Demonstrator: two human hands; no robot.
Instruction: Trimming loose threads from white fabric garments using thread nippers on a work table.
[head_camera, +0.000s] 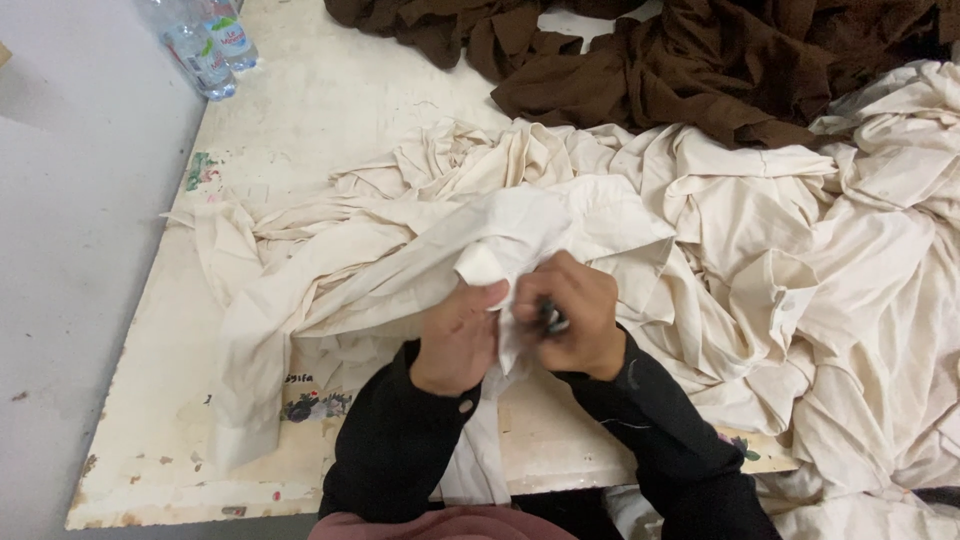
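A cream cloth garment (400, 250) lies crumpled across a worn white table (150, 450). My left hand (458, 335) pinches a folded bit of this cream cloth between thumb and fingers. My right hand (577, 315), right beside it, is closed around a small dark tool (552, 318) pressed against the same fold. Both sleeves are black. What kind of tool it is stays hidden by my fingers.
More cream fabric (850, 270) is heaped to the right and hangs over the table's edge. A pile of dark brown fabric (700, 60) lies at the back. Two plastic water bottles (205, 45) stand at the far left corner. Grey floor (70, 250) runs along the left.
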